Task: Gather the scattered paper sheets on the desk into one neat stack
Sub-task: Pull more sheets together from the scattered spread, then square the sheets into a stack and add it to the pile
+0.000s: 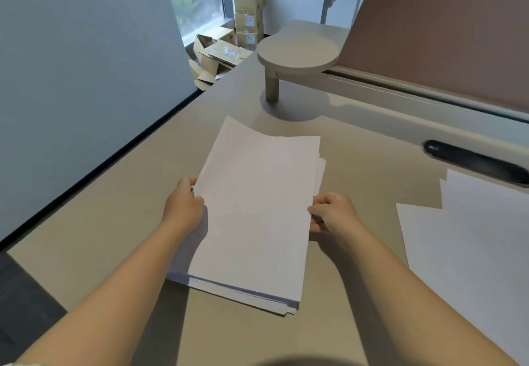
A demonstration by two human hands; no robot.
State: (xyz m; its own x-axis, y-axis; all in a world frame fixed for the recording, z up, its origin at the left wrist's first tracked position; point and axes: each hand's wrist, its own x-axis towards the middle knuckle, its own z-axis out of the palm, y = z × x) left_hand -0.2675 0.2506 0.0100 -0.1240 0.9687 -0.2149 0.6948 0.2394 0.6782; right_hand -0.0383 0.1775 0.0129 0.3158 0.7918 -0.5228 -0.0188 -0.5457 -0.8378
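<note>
While both hands are closing on its long edges, the paper stack (252, 211) is being held at the centre of the desk (100, 222), its near end resting on the desktop. Its long axis is running from about 6 o'clock to 12 o'clock, leaning slightly toward 1 o'clock, with the short near edge pointing at the person. The left hand (183, 205) is being pressed against the 9 o'clock edge, fingers curled onto the sheets, thumb hidden behind them. The right hand (332, 214) is being clamped on the 3 o'clock edge, fingers pinched shut around the paper. Sheets are being left uneven: lower ones are sticking out at the near right corner and along the far right edge, and the top sheet is curling up at the far left corner. Two loose sheets (472, 236) are lying flat at 3 o'clock, well apart from the stack, overlapping each other and cut off by the frame. A round raised shelf (297, 50) is standing at 12 o'clock. A dark cable slot (475, 162) is being seen at 2 o'clock, just beyond the loose sheets. Cardboard boxes (246, 19) are piled on the floor at 11 o'clock by the window.
</note>
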